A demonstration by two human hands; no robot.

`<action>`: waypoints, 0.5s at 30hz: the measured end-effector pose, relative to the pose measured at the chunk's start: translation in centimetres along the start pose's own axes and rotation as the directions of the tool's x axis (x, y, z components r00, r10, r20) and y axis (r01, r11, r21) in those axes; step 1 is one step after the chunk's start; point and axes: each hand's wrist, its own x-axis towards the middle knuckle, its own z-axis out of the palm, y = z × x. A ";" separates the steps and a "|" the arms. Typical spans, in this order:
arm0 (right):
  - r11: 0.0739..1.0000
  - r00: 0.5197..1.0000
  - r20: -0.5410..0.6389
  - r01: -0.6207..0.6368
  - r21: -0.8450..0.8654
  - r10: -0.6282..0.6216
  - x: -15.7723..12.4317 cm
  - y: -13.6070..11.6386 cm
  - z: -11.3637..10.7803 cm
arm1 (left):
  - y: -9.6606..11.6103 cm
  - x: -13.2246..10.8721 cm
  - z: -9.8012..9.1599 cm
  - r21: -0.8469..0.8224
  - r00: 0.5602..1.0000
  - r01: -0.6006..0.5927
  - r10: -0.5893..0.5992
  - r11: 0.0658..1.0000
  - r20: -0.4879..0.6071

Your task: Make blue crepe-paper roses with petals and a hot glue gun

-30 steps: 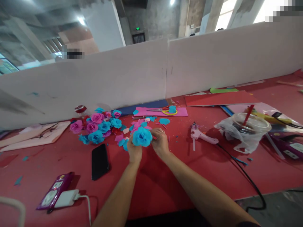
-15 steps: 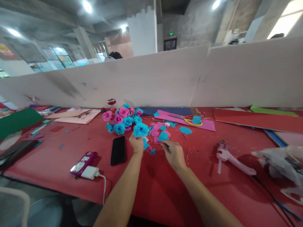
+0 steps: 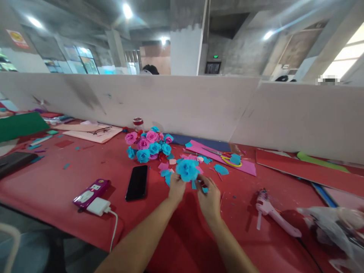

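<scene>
A blue paper flower (image 3: 187, 170) with layered petals is held up by my left hand (image 3: 176, 188), which grips it from below; its fingertips are partly hidden by the bloom. My right hand (image 3: 209, 197) is at the flower's right edge, thumb and fingers curled together in a pinch. Whatever is between those fingertips is too small to make out. A bit of blue paper shows by the right fingers. Around and behind the flower lie loose blue petals (image 3: 221, 169) and pink paper pieces (image 3: 163, 166). A bunch of pink and blue paper flowers (image 3: 154, 148) stands behind, to the left.
Scissors with yellow handles (image 3: 231, 162) rest on a pink sheet (image 3: 247, 168). A black phone (image 3: 137, 182) and a purple power strip (image 3: 91, 193) with a white charger lie left. To the right are a pink glue gun (image 3: 277, 218) and a plastic bag (image 3: 327, 227). A white partition (image 3: 182, 106) stands behind.
My left hand has brought the blue flower right and slightly toward me. My right hand has gone from the loose petals to the flower's edge. The camera view has shifted.
</scene>
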 end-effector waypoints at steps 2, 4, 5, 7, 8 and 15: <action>1.000 0.999 -0.042 0.005 -0.026 -0.007 0.1 0.4 -0.3 | 0.2 -0.8 0.6 -0.142 0.992 0.048 -0.031 0.989 0.121; 0.998 0.996 -0.081 0.034 -0.048 -0.037 0.3 1.0 -0.6 | 0.4 -1.2 0.8 -0.207 0.981 0.103 -0.065 0.973 0.183; 0.997 0.993 -0.101 0.053 -0.053 -0.058 0.3 1.3 -0.6 | 0.6 -1.2 0.9 -0.220 0.978 0.123 -0.080 0.968 0.195; 0.993 0.986 -0.130 0.099 -0.057 -0.105 0.6 1.6 -0.6 | 0.9 -1.1 0.9 -0.232 0.976 0.139 -0.093 0.963 0.197; 0.991 0.983 -0.131 0.118 -0.064 -0.126 0.8 1.7 -0.5 | 1.0 -1.0 0.8 -0.237 0.977 0.138 -0.093 0.962 0.192; 0.972 0.985 -0.042 0.155 -0.179 -0.165 6.9 -0.6 2.0 | 0.7 -0.7 0.8 -0.125 0.999 0.030 -0.033 0.992 -0.018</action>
